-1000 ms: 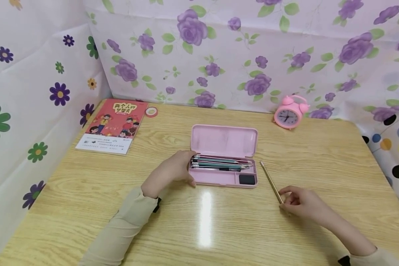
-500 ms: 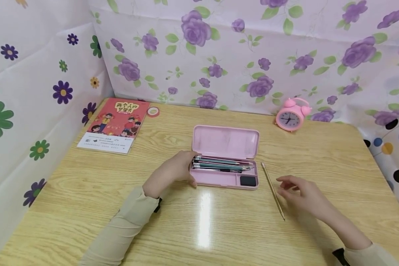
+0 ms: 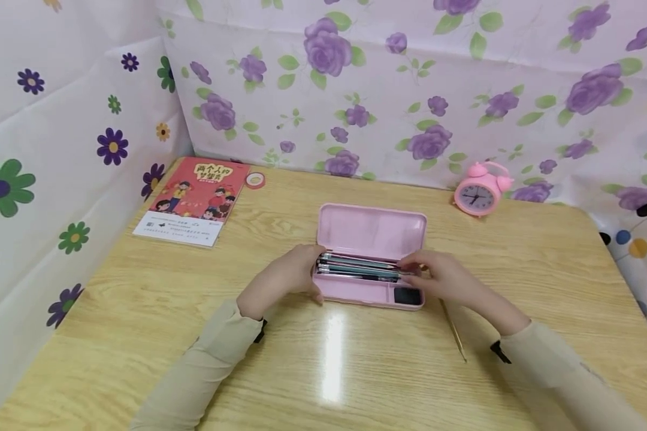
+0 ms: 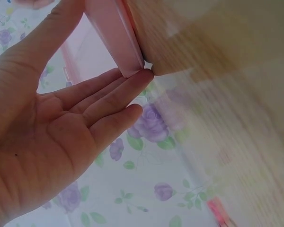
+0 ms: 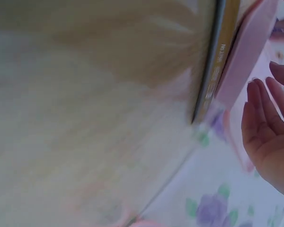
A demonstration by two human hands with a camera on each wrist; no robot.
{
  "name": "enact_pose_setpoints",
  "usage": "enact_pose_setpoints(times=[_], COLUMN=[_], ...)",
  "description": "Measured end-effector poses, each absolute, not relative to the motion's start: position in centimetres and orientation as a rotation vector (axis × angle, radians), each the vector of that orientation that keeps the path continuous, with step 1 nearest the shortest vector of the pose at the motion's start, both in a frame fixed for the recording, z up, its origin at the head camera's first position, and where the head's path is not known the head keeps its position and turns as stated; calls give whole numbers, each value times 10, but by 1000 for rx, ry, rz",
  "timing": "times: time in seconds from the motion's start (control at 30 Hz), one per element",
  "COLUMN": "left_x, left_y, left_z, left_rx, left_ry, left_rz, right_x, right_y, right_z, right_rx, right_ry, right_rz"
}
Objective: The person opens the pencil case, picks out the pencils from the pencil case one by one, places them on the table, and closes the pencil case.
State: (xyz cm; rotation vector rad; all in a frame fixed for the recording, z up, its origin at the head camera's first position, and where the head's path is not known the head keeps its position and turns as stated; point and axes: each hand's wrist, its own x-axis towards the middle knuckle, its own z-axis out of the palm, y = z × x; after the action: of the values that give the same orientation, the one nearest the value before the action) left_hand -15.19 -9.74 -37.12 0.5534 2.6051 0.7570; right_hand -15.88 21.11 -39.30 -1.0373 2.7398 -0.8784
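Near the middle of the bench, a pink pencil case, with its lid raised at the back. Inside, in the long back compartment, several pencils, green and dark, lying side by side with their points to the right. In the small compartment at front right, 1 black block.

At the left end of the case, the left hand, holding this end between thumb and fingers: thumb toward the front corner, the other fingers almost straight and close together, with tips touching the far corner in the left wrist view.

Over the right end, the right hand, with thumb and fingers bent a little and spread apart around the points of the pencils. Cannot tell whether touching them or only very near.

Just beside the case on the right, 1 gold pencil, lying at a slant on the bench, its upper part hidden by the right hand in the head view.

At the back left, a red and white book and a small round object; at the back right, a pink alarm clock. Behind everything, a cloth with purple flowers.
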Motion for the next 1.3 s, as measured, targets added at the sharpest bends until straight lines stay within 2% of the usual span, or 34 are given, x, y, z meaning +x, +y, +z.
enact_pose_setpoints(times=[0.3,0.43,0.67,1.03,1.3], left_x=[-154,-153,-153,-153,-153], left_y=[-96,-97,-98,-98,-98], left_z=[-373,-374,-372,-373,-375], left_rx=[562,547,553,559,582], left_ry=[2612,2612,2598,2601,2603], left_rz=[754,763,781,774,768], right_x=[-178,-180,-178,-176,-173], right_y=[175,168,164,165,164], right_z=[-396,-396,-395,-400,-400], right_rx=[-1295,-1327,-1323,-1606,-1577], right_ry=[2763,2774,2752,2821,2883], right_rz=[-618,-555,-543,-370,-377])
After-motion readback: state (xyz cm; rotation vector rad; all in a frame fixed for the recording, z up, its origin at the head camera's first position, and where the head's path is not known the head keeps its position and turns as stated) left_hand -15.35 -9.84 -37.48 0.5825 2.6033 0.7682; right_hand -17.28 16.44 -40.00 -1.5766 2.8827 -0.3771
